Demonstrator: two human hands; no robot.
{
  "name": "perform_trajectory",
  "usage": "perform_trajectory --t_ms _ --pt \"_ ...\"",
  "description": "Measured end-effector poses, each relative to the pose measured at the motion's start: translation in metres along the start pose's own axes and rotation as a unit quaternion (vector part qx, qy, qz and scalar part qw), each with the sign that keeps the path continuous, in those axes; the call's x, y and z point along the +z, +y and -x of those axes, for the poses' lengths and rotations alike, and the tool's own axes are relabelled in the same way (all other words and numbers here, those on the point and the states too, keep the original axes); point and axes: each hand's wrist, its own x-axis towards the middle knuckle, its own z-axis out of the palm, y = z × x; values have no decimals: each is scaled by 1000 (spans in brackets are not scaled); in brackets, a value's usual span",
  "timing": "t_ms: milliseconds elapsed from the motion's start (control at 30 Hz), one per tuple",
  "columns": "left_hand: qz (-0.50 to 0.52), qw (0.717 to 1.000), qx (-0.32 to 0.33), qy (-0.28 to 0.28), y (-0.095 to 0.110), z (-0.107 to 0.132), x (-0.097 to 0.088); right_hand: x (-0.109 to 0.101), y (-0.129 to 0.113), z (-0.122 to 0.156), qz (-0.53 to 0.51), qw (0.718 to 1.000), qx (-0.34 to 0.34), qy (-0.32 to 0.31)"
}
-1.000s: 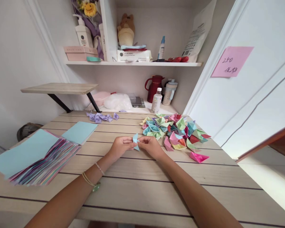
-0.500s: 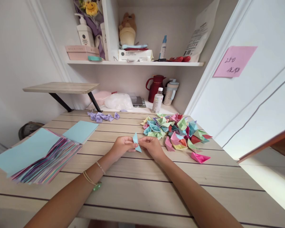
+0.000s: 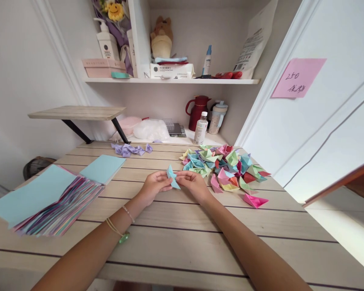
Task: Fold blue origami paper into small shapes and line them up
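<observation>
A small folded light-blue paper boat (image 3: 171, 175) is held just above the wooden table (image 3: 182, 230), its pointed ends facing away from me and toward me. My left hand (image 3: 155, 185) pinches its left side between thumb and fingers. On the opposite side my right hand (image 3: 193, 184) grips it with thumb and fingertips, which partly cover the paper. Right of my hands lies a heap of folded paper boats (image 3: 214, 159) in several colours. A pink paper boat (image 3: 255, 200) sits apart at the heap's near edge.
At the left lie a fanned stack of coloured paper (image 3: 60, 206) and a light-blue pad of sheets (image 3: 103, 167). Purple folded papers (image 3: 130, 150) are near the back, beside a small raised shelf (image 3: 79, 112). A bottle (image 3: 201, 128) and a red jug (image 3: 197, 111) stand behind the heap.
The light-blue paper boat has turned in my fingers and shows a broader face now. It sits slightly further left, and my fingers have shifted their hold on both sides.
</observation>
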Motion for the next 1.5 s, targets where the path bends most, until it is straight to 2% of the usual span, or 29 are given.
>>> perform_trajectory --t_ms 333,467,567,767,1000,1267,1500 --pt "11 999 2 -40 0 -1 -2 0 -2 2 155 985 -72 -6" --pt "25 994 -6 -104 1 -1 -3 2 -11 6 269 953 -130 42" --pt "24 990 -6 -138 2 0 -1 5 -16 9 315 933 -155 75" --pt "15 985 -4 -170 2 0 -1 7 -17 11 312 933 -146 102" --pt "9 989 2 -148 -3 -4 -3 4 -16 9 288 950 -102 62" --pt "-11 989 -22 -145 -2 -2 -2 4 -6 7 228 968 -71 76" --pt "-25 994 -26 -100 -2 0 0 7 -5 7 160 985 -23 66"
